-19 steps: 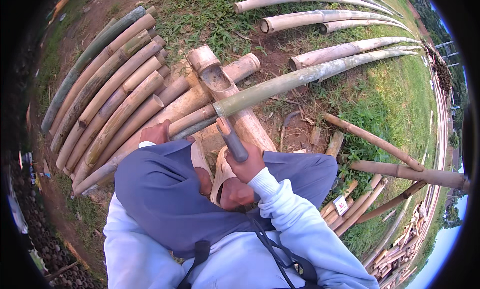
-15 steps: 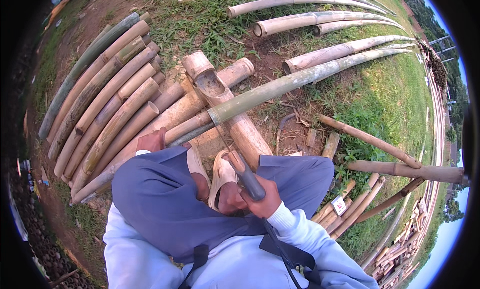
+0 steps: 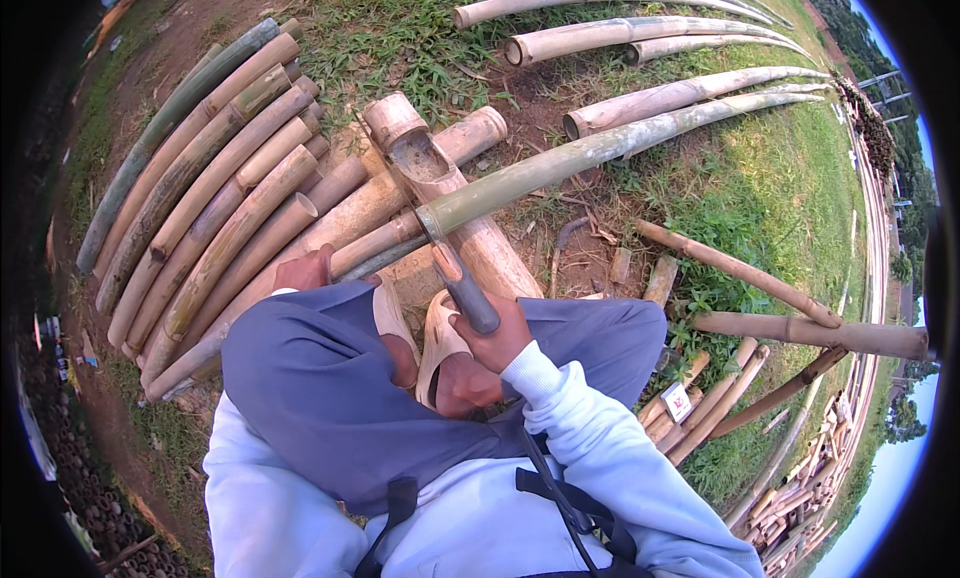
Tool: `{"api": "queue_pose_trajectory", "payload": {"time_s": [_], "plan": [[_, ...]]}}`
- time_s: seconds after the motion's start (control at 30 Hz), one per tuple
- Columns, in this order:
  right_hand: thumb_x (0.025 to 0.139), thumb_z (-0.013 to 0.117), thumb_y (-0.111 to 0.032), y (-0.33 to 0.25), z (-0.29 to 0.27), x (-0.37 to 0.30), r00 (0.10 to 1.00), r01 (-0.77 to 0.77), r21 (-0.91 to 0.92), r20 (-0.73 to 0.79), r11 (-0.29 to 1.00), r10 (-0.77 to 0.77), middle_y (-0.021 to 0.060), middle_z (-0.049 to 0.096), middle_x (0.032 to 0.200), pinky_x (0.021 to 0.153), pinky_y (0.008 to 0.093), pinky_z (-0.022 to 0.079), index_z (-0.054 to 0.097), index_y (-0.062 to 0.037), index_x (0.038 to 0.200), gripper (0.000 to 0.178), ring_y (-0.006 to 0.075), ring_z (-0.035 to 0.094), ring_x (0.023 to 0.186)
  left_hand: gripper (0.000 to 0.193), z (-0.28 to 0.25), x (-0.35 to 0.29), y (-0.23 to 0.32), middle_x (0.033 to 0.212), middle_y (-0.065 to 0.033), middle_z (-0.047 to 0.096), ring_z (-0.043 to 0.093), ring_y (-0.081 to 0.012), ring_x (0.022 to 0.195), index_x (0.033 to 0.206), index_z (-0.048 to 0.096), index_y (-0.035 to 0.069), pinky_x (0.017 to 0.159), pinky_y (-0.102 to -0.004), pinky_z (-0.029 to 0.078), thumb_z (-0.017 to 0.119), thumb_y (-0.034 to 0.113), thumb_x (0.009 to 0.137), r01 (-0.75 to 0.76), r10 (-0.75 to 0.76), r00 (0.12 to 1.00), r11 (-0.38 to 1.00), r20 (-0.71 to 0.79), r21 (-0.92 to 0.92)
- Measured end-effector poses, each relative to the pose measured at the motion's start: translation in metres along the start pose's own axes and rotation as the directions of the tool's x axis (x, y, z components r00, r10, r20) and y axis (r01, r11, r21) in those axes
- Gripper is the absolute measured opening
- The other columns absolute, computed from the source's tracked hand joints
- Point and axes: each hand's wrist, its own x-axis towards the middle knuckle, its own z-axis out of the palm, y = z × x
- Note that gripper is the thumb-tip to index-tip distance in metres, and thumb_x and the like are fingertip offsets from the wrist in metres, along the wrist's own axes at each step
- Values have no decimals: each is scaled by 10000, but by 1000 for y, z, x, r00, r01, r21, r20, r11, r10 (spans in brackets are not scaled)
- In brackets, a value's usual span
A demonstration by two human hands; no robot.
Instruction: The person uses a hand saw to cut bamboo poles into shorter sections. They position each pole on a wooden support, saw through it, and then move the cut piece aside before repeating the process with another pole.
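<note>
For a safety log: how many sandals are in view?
2: the left sandal and, just right of it, the right sandal, beside the right hand gripping the saw. No others show.

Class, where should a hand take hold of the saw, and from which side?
Probably best: grip the saw by the dark end of its handle, coming from the person's own side, where the right hand holds it. The handle points back toward the body, while the thin blade slants forward and left, past the bamboo pole.

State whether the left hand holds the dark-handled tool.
No, the right hand grips the tool by its dark handle.
</note>
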Motion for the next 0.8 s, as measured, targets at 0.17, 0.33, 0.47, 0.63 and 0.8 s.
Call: {"api": "queue_pose_trajectory", "payload": {"time_s": [0.17,0.33,0.47,0.63,0.8], "plan": [[863,730,-30,-41,-64,-120,982,-156,-24,104,987,158,137,724,813,698,330,541,693,-34,1105,245,230,747,776,851,-10,-13,12,886,-237,721,717,-405,847,1042,614,-20,784,-481,549,682,779,757,94,-93,993,996,71,-13],[863,716,-58,-5,-37,-64,994,-36,-32,103,999,39,165,712,807,658,349,535,697,-18,1130,270,255,741,716,853,-2,-14,5,883,-240,720,717,-407,846,1032,614,-18,781,-477,550,673,787,756,85,-85,995,996,43,0],[870,718,-124,13,7,26,999,-6,-28,47,1000,8,216,662,800,688,425,514,636,13,969,188,424,638,748,860,20,4,-8,896,-246,717,715,-410,853,1023,619,-17,801,-482,544,661,800,757,-6,6,1000,999,10,-37],[854,733,-54,-19,-36,-72,990,-88,10,114,996,87,183,694,802,692,375,541,676,-16,1022,182,339,722,761,856,-8,-14,11,924,-250,716,715,-410,864,1014,629,-17,791,-475,548,667,798,754,75,-75,997,997,25,1],[828,727,1,-44,-73,-132,976,-189,-73,96,979,195,145,748,865,747,311,568,718,-49,1129,305,298,772,836,839,-16,-18,18,899,-247,713,715,-402,858,1012,629,-23,788,-470,548,682,776,762,100,-97,992,994,75,-37]]}}
